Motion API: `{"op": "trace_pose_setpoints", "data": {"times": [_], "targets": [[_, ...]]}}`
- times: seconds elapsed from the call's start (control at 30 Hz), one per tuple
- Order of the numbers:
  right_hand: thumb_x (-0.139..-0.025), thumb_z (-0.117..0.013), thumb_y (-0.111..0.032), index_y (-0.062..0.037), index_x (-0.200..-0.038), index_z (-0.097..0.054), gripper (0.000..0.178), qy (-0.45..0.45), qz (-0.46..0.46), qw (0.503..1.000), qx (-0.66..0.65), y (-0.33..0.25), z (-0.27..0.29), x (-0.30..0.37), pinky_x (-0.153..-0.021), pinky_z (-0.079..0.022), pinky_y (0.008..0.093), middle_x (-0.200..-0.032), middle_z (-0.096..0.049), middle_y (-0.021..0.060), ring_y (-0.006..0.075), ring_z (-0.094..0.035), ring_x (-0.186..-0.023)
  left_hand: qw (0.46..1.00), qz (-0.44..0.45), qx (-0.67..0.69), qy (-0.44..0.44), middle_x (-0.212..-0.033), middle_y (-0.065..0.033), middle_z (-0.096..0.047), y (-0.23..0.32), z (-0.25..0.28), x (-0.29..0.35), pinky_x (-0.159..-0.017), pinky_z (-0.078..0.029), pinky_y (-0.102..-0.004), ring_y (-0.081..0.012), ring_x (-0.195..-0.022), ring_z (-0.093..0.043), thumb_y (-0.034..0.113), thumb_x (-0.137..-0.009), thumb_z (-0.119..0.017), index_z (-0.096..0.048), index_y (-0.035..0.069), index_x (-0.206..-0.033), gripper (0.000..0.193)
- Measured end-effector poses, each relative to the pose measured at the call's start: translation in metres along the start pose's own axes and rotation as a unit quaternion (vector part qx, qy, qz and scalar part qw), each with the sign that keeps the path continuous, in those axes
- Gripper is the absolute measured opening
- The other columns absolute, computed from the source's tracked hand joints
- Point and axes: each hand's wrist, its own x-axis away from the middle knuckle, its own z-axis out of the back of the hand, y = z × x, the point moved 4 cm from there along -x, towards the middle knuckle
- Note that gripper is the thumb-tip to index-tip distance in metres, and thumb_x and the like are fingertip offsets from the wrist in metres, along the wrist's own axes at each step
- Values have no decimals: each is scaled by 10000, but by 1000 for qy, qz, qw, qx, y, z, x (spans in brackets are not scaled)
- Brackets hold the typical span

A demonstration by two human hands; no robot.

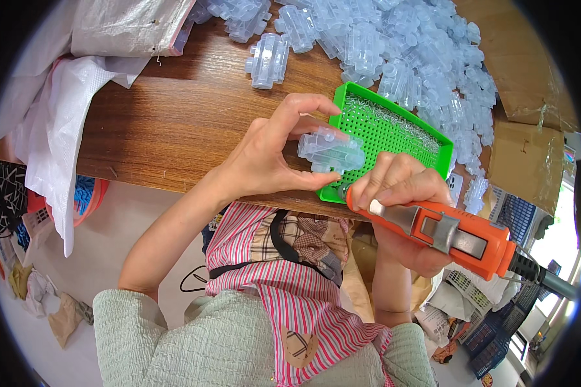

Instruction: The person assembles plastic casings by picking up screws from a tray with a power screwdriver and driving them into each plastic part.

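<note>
My left hand (258, 155) holds a translucent pale-blue plastic housing (331, 149) between thumb and fingers, above the left side of a green tray (384, 138). An orange electric screwdriver (478, 244) with a metal lever is gripped in my right hand (403, 187). Its tip end points left, close below the housing; whether the two touch, I cannot tell. Rows of small holes cover the tray floor, and many small silver screws (410, 129) lie along its far side.
A big heap of similar plastic housings (368, 39) covers the far right of the brown wooden table (155, 122). One housing (268, 61) lies apart, left of the heap. White woven sacks (64, 97) hang over the left edge. Cardboard boxes (523, 155) stand at right.
</note>
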Motion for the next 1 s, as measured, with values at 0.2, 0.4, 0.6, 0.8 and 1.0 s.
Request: {"op": "trace_pose_setpoints", "data": {"times": [0.2,0.4,0.6,0.8,1.0], "targets": [[-805,-704,-121,0,-848,-588,173,23,11,999,-42,-27,-7,-6,-588,-504,342,-697,-536,97,202,-533,-661,1000,18,-12,-5,-1241,-122,-503,2,1,0,-910,-524,-346,-238,-1076,-637,42,-671,-848,-352,30,-1276,782],[-776,-608,-689,-29,-1009,-546,702,-181,166,969,-1,-53,-19,-37,-562,-489,318,-826,-504,85,190,-516,-745,1000,30,-7,-3,-1238,-102,-542,2,-1,0,-917,-522,-364,-235,-1071,-646,107,-677,-848,-368,57,-1279,771],[-796,-617,-600,10,-991,-557,644,-173,156,972,1,-28,-27,-64,-538,-460,310,-783,-519,89,181,-515,-695,1000,23,-3,21,-1256,-95,-539,7,2,1,-907,-533,-377,-252,-1063,-653,124,-676,-840,-397,66,-1276,748],[-820,-627,-494,58,-971,-570,575,-154,139,978,18,-18,-33,-67,-509,-425,300,-733,-537,93,170,-514,-636,1000,6,-7,21,-1247,-118,-547,9,3,-2,-882,-543,-382,-275,-1045,-655,101,-666,-836,-414,61,-1274,741],[-844,-637,-388,105,-950,-584,507,-132,120,983,31,-3,-42,-68,-480,-390,289,-682,-554,98,160,-512,-577,1000,16,-3,2,-1241,-123,-557,16,4,-4,-847,-545,-375,-289,-1045,-650,62,-660,-819,-416,61,-1281,741]]}}
